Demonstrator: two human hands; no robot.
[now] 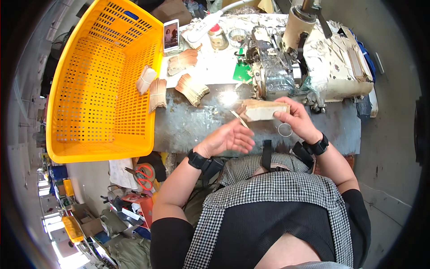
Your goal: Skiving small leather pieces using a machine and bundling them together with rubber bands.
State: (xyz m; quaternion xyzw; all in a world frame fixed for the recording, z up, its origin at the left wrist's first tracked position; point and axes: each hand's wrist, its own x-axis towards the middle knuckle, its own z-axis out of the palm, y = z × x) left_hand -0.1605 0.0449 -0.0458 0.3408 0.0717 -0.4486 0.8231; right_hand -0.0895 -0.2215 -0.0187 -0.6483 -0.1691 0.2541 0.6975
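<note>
My right hand (pixel 298 120) grips the right end of a stack of flat tan pieces (pixel 262 112), thumb on the near side. They look like cut leather, pale on one face and browner along the far edge. A thin ring, like a rubber band (pixel 285 136), shows just below that hand's fingers. My left hand (pixel 229 136) is open, palm turned inward and fingers apart, to the left of the stack. By its thumb a thin pale strip (pixel 240 119) stands at a slant; whether the thumb touches it I cannot tell.
A yellow perforated basket (pixel 101 152) stands at the left, with a banded bundle (pixel 145 80) inside. Similar bundles (pixel 191 89) lie beside it on the metal tabletop (pixel 192 130). Farther back are a phone (pixel 171 35), a glass jar (pixel 218 39) and a scrap-strewn machine (pixel 277 67).
</note>
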